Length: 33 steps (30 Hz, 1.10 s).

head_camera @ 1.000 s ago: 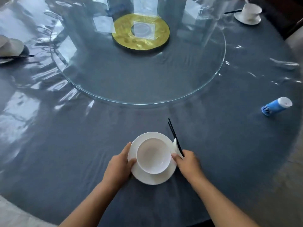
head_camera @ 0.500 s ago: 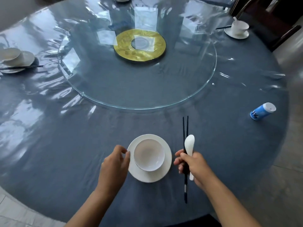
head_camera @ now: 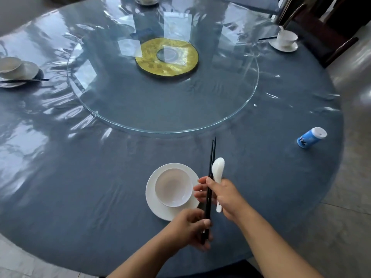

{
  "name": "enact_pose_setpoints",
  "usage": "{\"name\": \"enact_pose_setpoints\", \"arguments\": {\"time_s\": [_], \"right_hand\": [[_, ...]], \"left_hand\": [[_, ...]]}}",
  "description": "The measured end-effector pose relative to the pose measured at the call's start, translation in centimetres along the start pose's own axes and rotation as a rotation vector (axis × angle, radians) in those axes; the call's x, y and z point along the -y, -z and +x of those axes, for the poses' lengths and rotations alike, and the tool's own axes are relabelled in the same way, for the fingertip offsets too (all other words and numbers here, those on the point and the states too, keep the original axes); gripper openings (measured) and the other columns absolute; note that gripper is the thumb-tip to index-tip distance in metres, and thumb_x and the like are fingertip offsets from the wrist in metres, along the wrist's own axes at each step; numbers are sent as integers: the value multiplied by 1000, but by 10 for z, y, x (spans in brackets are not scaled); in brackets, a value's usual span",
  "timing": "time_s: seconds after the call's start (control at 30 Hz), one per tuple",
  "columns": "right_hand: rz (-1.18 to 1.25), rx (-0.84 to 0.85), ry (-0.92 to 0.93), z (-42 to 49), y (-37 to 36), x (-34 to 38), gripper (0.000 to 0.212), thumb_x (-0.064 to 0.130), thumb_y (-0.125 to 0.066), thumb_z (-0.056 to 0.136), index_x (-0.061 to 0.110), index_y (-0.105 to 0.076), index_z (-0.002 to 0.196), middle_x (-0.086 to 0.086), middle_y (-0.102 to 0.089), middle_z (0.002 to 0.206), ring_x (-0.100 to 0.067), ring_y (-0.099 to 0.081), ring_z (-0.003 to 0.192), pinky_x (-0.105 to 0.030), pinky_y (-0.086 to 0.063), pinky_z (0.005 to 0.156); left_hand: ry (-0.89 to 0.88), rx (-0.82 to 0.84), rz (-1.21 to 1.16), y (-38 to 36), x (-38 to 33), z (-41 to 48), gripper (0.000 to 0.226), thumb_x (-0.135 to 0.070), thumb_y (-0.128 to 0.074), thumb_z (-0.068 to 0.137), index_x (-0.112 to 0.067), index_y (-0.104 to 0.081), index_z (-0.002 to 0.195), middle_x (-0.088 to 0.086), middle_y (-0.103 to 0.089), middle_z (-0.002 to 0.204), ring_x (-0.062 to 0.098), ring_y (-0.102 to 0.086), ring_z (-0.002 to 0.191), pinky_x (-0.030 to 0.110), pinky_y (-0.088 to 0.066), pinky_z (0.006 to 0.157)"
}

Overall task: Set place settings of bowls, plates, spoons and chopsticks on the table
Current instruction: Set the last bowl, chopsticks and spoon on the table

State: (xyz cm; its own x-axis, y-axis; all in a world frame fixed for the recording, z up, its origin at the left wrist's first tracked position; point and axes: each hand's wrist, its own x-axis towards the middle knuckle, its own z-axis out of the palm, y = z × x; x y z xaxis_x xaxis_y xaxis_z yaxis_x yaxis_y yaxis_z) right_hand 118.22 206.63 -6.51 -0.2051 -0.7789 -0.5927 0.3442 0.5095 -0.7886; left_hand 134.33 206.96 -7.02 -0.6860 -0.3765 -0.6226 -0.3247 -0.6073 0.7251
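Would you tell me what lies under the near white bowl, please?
A white plate lies under the bowl, its rim showing around it. The plate's middle is covered by the bowl, so anything there cannot be seen.

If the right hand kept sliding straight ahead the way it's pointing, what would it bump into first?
Probably the rim of the glass turntable. The right hand, holding chopsticks and spoon, has only tablecloth ahead before it. Its height is unclear.
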Motion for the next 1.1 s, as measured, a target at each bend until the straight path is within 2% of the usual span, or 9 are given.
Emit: {"name": "enact_pose_setpoints", "arguments": {"time_s": [0.07, 0.17, 0.23, 0.33, 0.43, 0.57, 0.7, 0.87, 1.1], "right_hand": [[-109, -71, 14, 10, 7, -3, 25, 17, -45, 105, 1, -64, 108, -8, -65, 80, -18, -63, 67, -31, -57, 63], [-392, -170, 58, 30, 18, -5, 21, 23, -51, 101, 17, -68, 91, 15, -51, 54, -4, -44, 54, -22, -37, 54], [-473, -152, 57, 41, 20, -8, 20, 22, -56, 97, 20, -63, 79, 13, -46, 49, -3, -38, 45, -19, -31, 47], [-550, -95, 45, 52, 18, -18, 19, 24, -61, 92, 19, -61, 74, 9, -51, 48, 0, -40, 38, -12, -31, 37], [-597, -66, 48, 58, 13, -26, 23, 23, -62, 92, 18, -59, 70, 9, -54, 46, 0, -42, 38, -17, -34, 41], [-652, -31, 48, 61, 4, -33, 36, 17, -66, 90, 21, -53, 57, 9, -52, 46, -7, -49, 44, -26, -39, 52], [-742, -72, 83, 65, -5, -31, 39, 18, -67, 87, 21, -55, 51, 9, -58, 45, -3, -55, 45, -26, -44, 53], [-832, -138, 74, 67, -11, -29, 35, 21, -68, 85, 18, -57, 51, -2, -69, 57, -20, -69, 60, -32, -53, 65], [-797, -227, 51, 65, -16, -31, 23, 23, -70, 81, 10, -65, 63, 1, -71, 56, -12, -71, 59, -27, -55, 60]], "left_hand": [[26, 2, 2, 5, 10, 1, 10, -12, -55, 102, -3, -53, 97, 11, -67, 72, 25, -68, 58, 31, -59, 55], [42, 20, 80, 11, 24, 2, 11, -15, -56, 101, -4, -54, 98, 13, -69, 74, 27, -69, 61, 32, -60, 56], [46, 15, 111, 12, 32, 4, 13, -16, -56, 100, -5, -54, 96, 15, -70, 78, 27, -70, 63, 33, -59, 57], [69, -35, 141, 12, 39, 7, 16, -13, -56, 101, -5, -50, 88, 13, -69, 73, 23, -69, 57, 29, -57, 51], [77, -88, 238, 10, 41, 9, 21, -18, -57, 100, -6, -50, 84, 11, -65, 69, 18, -66, 54, 28, -55, 50], [-7, -221, 819, 19, 52, 12, 28, -37, -55, 97, -18, -50, 77, 10, -69, 86, 24, -62, 79, 36, -44, 66], [-53, -265, 823, 23, 61, 15, 23, -34, -54, 98, -19, -48, 81, 9, -69, 92, 29, -61, 86, 37, -42, 69], [-28, -307, 785, 25, 62, 18, 23, -34, -55, 95, -23, -48, 77, 4, -67, 80, 25, -63, 80, 37, -44, 67], [-75, -322, 833, 22, 63, 21, 21, -38, -54, 95, -22, -48, 83, -1, -61, 83, 27, -60, 84, 33, -39, 64]]}}
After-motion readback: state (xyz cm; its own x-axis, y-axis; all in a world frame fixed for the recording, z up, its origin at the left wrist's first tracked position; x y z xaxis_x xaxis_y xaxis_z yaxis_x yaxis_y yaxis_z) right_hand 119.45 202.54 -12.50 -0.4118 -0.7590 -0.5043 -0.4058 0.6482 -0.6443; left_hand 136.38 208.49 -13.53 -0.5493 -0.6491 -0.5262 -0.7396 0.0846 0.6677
